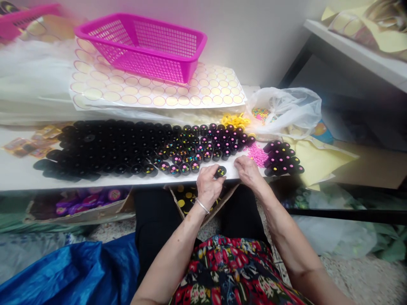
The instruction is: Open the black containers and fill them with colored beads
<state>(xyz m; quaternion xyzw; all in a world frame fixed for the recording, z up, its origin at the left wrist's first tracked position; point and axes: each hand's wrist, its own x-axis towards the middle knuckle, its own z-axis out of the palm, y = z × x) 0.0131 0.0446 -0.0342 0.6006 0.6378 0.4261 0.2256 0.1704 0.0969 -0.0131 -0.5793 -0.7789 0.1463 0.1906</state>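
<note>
Head view: the left hand [208, 184] pinches a small black cap [220, 171] between thumb and fingertips at the near edge of the white table [19, 173]. The right hand [249, 169] rests just beside it, fingers curled on the table surface; whether it holds anything cannot be told. Pink beads [257, 153] lie just beyond the right fingers. Rows of filled caps [197, 148] stand just beyond the left fingers.

Risk: the held cap sits at the table edge; a loosened pinch would likely drop it into the cardboard box [187, 199] below. A sweeping wrist could topple the adjacent rows.
</note>
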